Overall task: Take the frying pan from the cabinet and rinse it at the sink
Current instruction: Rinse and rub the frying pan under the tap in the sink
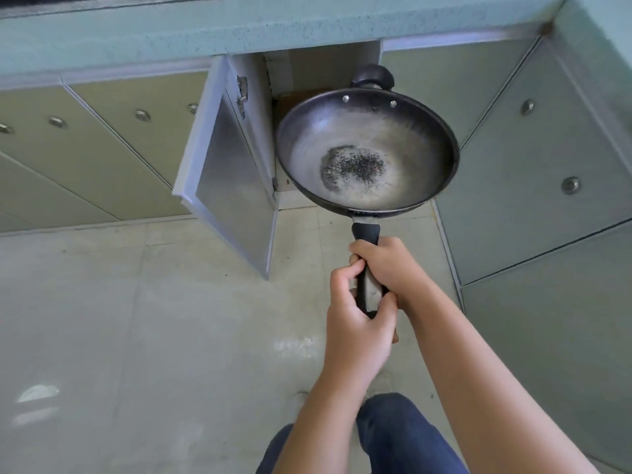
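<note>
Both hands are on it: the dark, round metal frying pan [367, 150] with its worn grey inner surface and a patch of black burnt specks at the centre is held out in the air, level, in front of the open cabinet [307, 80] and above the pale tiled floor [136, 302]. The right hand [386, 268] takes the long black handle [367, 254] higher up, nearer the bowl, its fingers [357, 248] wrapped tight around the grip. The left hand [355, 323] sits just below it at the handle's end, fingers curled shut around the same grip, the two hands touching one another. On the pan's far rim, two bright rivets show, and behind them a small black helper handle [372, 77] pokes up against the dark cabinet opening. The cabinet's pale grey door [225, 165] stands swung wide to the left of the pan, its metal hinge visible near the top. Above runs the speckled pale green desk [239, 25] edge. Closed cabinet fronts with round silver knobs line up on the left and on the right, where the units turn a corner. At the bottom, the person's knees in dark blue trousers [393, 436] show beneath the forearms. The sink is out of view.
</note>
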`<state>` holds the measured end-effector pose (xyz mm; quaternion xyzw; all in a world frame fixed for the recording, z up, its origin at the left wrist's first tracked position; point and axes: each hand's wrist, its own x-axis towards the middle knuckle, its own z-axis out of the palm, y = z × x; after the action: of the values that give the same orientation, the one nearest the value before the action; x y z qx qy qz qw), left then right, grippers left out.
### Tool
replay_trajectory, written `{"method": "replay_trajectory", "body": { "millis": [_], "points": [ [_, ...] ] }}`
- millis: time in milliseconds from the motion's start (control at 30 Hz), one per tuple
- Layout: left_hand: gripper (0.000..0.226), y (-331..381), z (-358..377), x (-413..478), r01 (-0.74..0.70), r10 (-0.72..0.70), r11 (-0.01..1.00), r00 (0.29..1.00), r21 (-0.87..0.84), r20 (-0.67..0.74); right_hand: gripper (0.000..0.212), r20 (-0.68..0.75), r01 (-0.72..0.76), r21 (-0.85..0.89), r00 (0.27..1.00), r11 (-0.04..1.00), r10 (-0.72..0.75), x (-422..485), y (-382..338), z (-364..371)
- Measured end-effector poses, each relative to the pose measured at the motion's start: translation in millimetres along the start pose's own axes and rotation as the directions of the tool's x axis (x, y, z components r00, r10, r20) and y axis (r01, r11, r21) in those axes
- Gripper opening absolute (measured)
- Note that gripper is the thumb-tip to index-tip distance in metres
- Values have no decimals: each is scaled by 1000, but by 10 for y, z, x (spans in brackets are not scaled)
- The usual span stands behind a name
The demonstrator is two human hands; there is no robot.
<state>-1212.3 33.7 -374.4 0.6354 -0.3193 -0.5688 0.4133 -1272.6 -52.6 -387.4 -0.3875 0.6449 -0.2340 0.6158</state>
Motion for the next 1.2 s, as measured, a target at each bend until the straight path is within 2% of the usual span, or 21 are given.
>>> {"method": "replay_trajectory", "body": {
  "millis": [233,433,600,733,800,1033,1133,1200],
  "points": [
    [49,290,96,-566,-146,140,989,979,25,150,31,-171,91,33,982,995,-84,-731,-133,-297],
    [48,545,245,-1044,-223,207,975,922,10,327,31,-343,140,99,934,985,-98,-1413,-221,-612],
    [49,727,347,-1406,-267,218,963,842,29,494,31,-485,170,196,873,966,-55,-1955,-238,-834],
    [51,859,387,-1642,-310,200,948,759,74,619,34,-603,244,235,796,941,-56,-2360,-241,-937],
    [49,911,421,-1748,-333,173,936,717,115,675,34,-658,270,254,752,929,-38,-2549,-239,-983],
    [40,1064,734,-2157,-284,-96,907,579,310,810,32,-795,375,278,606,884,-7,-3154,-57,-1247],
    [30,1051,880,-2426,-239,-189,897,552,372,812,36,-835,380,264,551,886,12,-3397,127,-1357],
    [17,987,996,-2614,-263,-212,879,532,398,820,36,-851,393,279,523,877,36,-3545,278,-1448]
  ]
}}
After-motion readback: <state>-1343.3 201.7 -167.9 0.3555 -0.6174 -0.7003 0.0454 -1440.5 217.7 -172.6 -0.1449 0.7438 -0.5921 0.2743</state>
